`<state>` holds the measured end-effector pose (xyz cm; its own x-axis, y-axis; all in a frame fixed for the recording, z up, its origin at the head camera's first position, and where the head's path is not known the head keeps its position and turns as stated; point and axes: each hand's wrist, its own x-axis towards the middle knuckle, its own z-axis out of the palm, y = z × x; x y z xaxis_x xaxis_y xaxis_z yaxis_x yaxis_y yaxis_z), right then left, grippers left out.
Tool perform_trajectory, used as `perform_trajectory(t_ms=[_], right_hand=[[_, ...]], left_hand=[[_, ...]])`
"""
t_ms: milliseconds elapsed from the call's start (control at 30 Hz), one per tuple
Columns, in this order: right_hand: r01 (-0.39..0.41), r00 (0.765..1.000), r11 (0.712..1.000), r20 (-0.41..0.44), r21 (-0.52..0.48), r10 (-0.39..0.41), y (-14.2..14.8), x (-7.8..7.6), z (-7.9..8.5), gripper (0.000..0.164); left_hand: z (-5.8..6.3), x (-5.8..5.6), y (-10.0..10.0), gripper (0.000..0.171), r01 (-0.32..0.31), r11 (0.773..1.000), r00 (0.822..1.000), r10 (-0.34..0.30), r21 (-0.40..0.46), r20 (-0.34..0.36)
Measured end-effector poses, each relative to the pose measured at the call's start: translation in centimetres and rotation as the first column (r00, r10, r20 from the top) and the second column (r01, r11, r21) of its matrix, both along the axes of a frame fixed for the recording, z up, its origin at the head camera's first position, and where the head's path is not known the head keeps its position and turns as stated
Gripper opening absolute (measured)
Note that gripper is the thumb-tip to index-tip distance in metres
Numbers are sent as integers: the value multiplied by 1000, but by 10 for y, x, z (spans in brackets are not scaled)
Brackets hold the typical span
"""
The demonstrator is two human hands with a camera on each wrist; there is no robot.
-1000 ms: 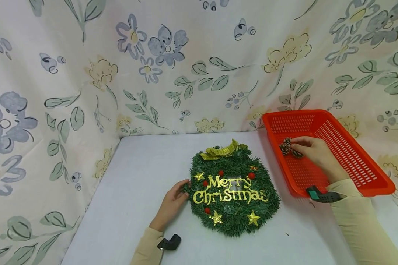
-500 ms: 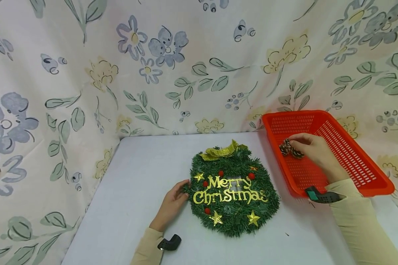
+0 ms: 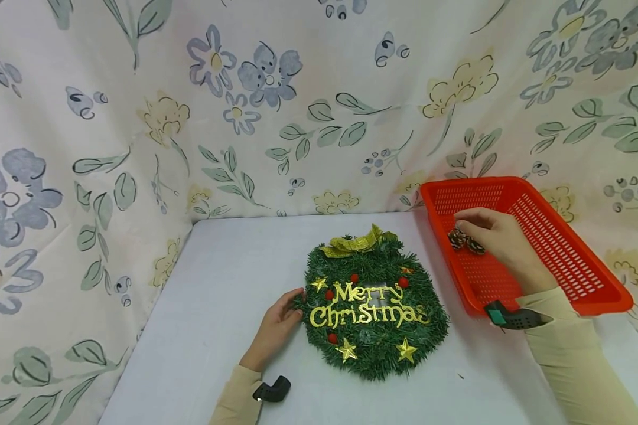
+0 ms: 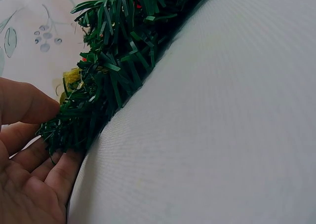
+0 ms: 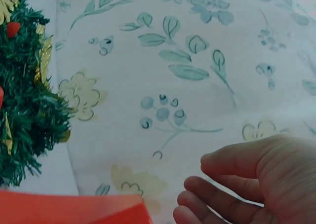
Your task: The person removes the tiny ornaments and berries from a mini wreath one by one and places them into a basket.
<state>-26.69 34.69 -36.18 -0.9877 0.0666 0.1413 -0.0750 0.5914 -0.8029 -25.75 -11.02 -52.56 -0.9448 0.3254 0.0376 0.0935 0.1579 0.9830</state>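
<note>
Wreath unmoved, left hand pinching its edge | right hand shifted left above pinecones (grip narrow)

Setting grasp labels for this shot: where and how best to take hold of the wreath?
Likely the outer fringe at the left edge of the wreath, coming low from the left, thumb above, fingers under. It lies flat, face up; gold lettering crosses its middle, and the red basket stands close on its right.
</note>
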Motion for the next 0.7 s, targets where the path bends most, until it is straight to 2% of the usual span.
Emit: perform_trajectory(t_ms=[200,700], right_hand=[[-40,999,998,-16,-44,40,-11,3,7,24],[-44,999,997,-18,-65,43,-43,8,19,31]], left_hand=[[0,0,0,50,3,1000,1000,-3,7,3],[4,2,0,50,14,1000,1000,-14,-14,16]])
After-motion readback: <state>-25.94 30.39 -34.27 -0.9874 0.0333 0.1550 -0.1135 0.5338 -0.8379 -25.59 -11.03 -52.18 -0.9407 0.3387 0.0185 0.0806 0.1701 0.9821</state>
